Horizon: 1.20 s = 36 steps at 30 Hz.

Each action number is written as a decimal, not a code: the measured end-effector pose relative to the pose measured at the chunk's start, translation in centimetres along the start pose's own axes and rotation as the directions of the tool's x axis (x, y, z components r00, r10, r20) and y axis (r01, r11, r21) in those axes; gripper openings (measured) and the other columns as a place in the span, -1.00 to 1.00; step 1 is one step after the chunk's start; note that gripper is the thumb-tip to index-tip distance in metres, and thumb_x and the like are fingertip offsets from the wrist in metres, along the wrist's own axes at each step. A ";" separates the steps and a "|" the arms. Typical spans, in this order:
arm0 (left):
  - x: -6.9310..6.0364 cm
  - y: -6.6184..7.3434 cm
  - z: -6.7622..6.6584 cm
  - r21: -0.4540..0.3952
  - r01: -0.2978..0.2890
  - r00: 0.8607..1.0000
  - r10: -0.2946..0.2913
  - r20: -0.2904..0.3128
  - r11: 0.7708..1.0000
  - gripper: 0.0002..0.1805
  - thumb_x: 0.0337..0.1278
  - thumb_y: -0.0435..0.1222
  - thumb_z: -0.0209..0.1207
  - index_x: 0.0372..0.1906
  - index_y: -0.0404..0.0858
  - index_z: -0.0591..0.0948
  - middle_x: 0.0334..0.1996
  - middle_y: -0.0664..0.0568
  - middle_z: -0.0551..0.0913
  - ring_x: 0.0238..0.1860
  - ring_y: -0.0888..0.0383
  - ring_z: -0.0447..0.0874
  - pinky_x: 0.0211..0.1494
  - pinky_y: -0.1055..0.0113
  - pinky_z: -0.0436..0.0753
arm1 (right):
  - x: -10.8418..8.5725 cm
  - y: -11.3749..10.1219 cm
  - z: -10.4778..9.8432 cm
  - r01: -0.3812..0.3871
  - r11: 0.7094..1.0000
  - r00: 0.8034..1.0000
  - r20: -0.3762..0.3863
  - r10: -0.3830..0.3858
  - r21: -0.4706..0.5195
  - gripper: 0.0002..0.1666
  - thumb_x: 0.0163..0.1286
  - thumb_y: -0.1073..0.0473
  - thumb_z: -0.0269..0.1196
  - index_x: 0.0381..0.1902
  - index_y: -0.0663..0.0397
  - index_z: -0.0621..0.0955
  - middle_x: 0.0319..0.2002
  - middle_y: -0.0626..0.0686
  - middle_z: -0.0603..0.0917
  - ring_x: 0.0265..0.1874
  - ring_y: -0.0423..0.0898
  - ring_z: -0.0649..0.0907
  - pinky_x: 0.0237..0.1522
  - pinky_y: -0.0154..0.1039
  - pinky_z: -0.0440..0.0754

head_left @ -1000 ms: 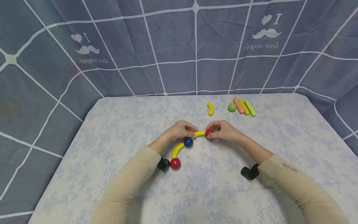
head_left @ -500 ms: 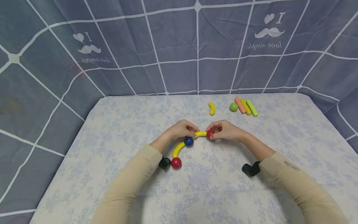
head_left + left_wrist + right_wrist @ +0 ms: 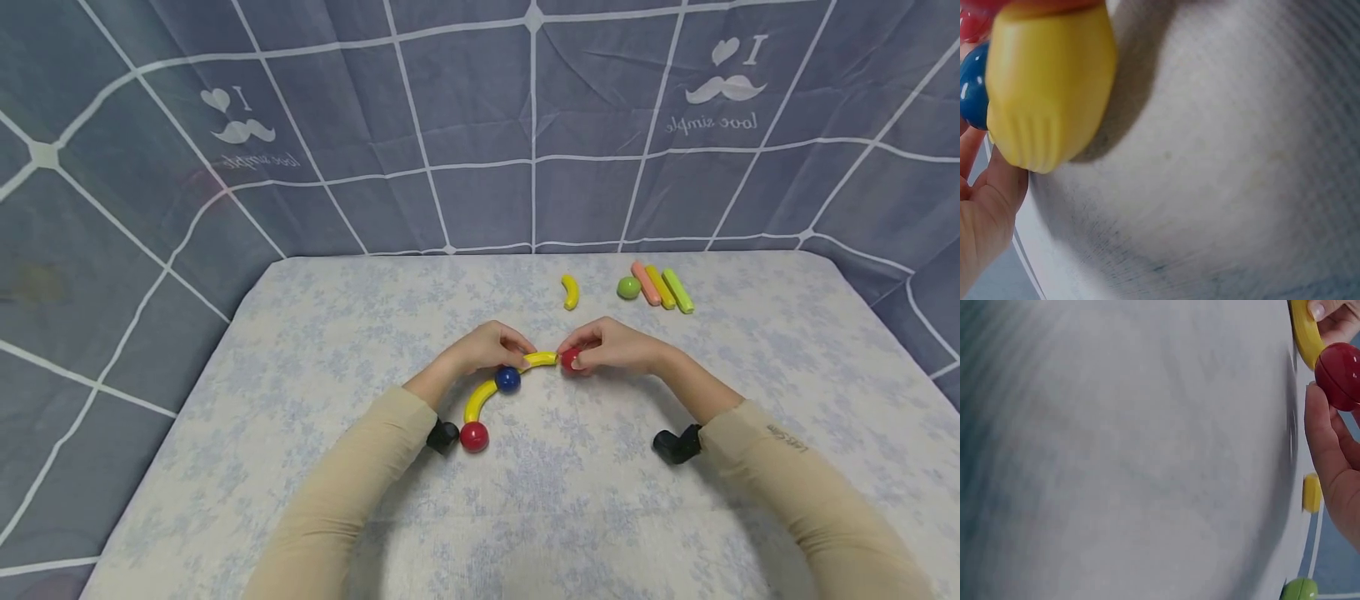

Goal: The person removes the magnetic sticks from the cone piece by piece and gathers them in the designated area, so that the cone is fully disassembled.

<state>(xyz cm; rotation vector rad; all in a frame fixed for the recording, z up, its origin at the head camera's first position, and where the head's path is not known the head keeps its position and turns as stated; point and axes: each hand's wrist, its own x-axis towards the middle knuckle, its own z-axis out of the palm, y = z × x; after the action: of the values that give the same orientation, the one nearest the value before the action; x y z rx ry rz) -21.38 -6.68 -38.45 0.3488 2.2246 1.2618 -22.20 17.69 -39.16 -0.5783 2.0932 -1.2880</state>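
In the head view my left hand pinches a yellow curved toy stick near a blue ball. The blue ball joins another yellow curved stick, which runs down to a red ball; together they form an arc on the table. My right hand holds a second red ball between thumb and fingers at the free end of the upper stick. In the right wrist view this red ball sits close to that stick's end; whether they touch cannot be told.
Farther back lie a loose yellow curved stick, a green ball and three straight sticks: pink, yellow and light green. The cloth-covered table ends at a grey checked curtain.
My right hand has shifted slightly right with its red ball, and its fingertips now show between ball and stick end. My left hand keeps its hold on the yellow stick.
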 end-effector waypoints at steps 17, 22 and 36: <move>-0.1 0.0 0.1 -0.005 -0.005 1.000 0.005 -0.010 1.000 -0.74 0.06 -0.44 0.25 -0.08 -0.34 0.67 -0.41 0.00 0.60 -0.49 0.22 0.38 -0.43 0.48 0.38 | -1.6 1.3 -1.3 -0.036 0.997 0.994 -0.109 0.028 -0.068 -0.51 0.21 0.19 0.28 0.10 0.27 0.54 -0.03 0.16 0.58 -0.18 -0.10 0.52 -0.19 -0.30 0.54; 0.0 0.0 0.1 0.017 -0.002 1.000 0.002 -0.005 1.000 -0.74 0.06 -0.43 0.25 -0.08 -0.33 0.67 -0.38 0.00 0.60 -0.43 0.21 0.40 -0.39 0.48 0.40 | -2.4 1.5 -2.2 -0.103 0.995 0.973 -0.211 0.097 -0.016 -0.46 0.21 0.19 0.29 0.14 0.30 0.50 -0.01 0.22 0.54 -0.21 -0.06 0.53 -0.20 -0.32 0.58; -0.1 0.2 0.0 0.020 0.011 1.000 -0.012 0.007 1.000 -0.74 0.07 -0.43 0.24 -0.08 -0.34 0.66 -0.34 -0.02 0.62 -0.39 0.21 0.47 -0.32 0.48 0.45 | -3.2 2.5 -5.4 -0.154 0.977 0.827 -0.520 0.211 0.150 -0.33 0.25 0.17 0.29 0.23 0.38 0.35 -0.05 0.13 0.41 -0.35 -0.33 0.52 -0.23 -0.41 0.59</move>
<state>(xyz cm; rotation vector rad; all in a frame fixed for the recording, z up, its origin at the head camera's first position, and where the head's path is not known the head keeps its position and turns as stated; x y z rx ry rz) -21.26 -6.60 -38.24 0.3467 2.2315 1.2320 -23.73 24.25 -38.67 0.0515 2.4275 -1.5583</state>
